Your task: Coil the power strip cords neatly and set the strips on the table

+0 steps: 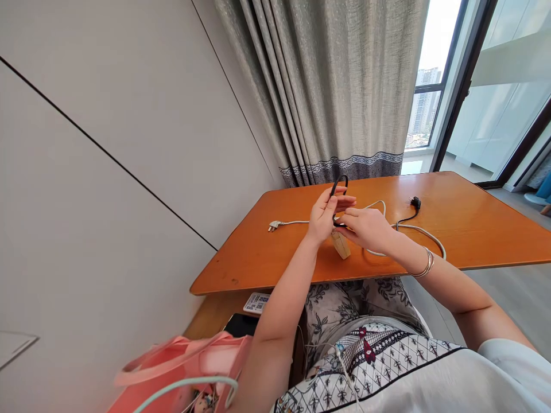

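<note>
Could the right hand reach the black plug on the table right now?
Probably yes: the right hand is busy at the black cord, but nothing covers the black plug.

1. Looks like a home, probably an apartment; can't pin down which room.
2. Has a grey curtain (344,86) with patterned hem at 12 to 1 o'clock.
3. Looks out at 2 o'clock through a tall window (439,34) onto tower blocks (424,103).
4. Also at 2: dark-framed glass with pale panels (508,103) beyond.
5. Includes a plain orange-brown wooden table (241,258), centre to 3 o'clock, household type.
6. Adds a pink bag (176,367) at 7.
</note>
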Available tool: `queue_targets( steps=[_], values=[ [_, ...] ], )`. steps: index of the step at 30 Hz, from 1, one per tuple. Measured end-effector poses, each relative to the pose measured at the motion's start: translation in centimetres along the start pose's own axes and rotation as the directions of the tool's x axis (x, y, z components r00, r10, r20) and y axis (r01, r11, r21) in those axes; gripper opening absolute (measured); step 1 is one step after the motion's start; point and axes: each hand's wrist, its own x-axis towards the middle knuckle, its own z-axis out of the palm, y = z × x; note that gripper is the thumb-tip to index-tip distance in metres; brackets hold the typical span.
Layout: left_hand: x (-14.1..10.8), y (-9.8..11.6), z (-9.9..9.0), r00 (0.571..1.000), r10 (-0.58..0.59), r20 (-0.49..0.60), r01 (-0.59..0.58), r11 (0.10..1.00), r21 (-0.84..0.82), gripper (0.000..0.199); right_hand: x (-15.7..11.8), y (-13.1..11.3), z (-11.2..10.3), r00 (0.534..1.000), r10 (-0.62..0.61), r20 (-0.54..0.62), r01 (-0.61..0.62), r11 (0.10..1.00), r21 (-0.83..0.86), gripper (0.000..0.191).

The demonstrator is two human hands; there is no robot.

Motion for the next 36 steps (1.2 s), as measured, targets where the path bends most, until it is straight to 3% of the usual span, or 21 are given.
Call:
queue_targets(
  steps=[2,7,12,15,18,21,24,28,30,32,36],
  values=[
    [-0.4,-0.1,0.2,1.000,0.001,0.026,-0.004,0.996,0.085,0.049,0.2,0.2,-0.6,0.998,0.028,-0.058,-0.023,0.996,0.090,0.019],
    [-0.7,0.4,0.6,0.996,0.032,0.078,-0.052,0.961,0.271,0.045,0.3,1.5,-2.6,0.994,0.083,-0.077,-0.060,0.965,0.256,0.036],
    [-0.5,0.9,0.4,0.999,-0.044,0.014,0.042,0.986,0.159,0.050,-0.5,3.9,-3.9,1.000,0.021,-0.004,-0.017,0.900,0.435,0.040],
    [-0.5,1.2,0.3,0.978,-0.178,0.110,0.167,0.981,0.103,0.051,-0.4,5.2,-3.8,0.992,-0.008,-0.127,0.066,0.886,0.459,0.032],
    [-0.7,1.7,0.5,0.957,-0.218,0.192,0.216,0.976,0.033,0.054,0.2,5.9,-3.3,0.946,-0.029,-0.322,0.174,0.884,0.433,0.026],
    [-1.1,2.4,0.7,0.944,-0.221,0.244,0.232,0.973,-0.015,0.056,1.0,6.2,-2.8,0.889,0.062,-0.454,0.164,0.882,0.442,0.023],
    [-1.4,2.9,0.9,0.901,-0.264,0.344,0.282,0.959,-0.004,0.056,1.6,6.1,-2.7,0.831,0.167,-0.531,0.123,0.875,0.468,0.022],
    [-1.6,3.2,1.0,0.842,-0.302,0.448,0.355,0.934,-0.037,0.053,2.3,5.5,-2.9,0.791,0.187,-0.582,0.139,0.872,0.469,0.022],
    [-1.6,3.3,0.9,0.825,-0.304,0.477,0.399,0.910,-0.110,0.053,2.5,5.4,-2.7,0.800,0.200,-0.566,0.129,0.864,0.487,0.029],
    [-1.5,3.6,0.6,0.843,-0.290,0.453,0.415,0.886,-0.205,0.054,2.5,5.5,-2.0,0.835,0.232,-0.499,0.095,0.832,0.546,0.042],
    [-1.3,4.6,-0.2,0.949,-0.266,0.170,0.310,0.886,-0.345,0.049,1.6,6.1,0.2,0.926,0.258,-0.278,0.024,0.691,0.722,0.056]
  ],
)
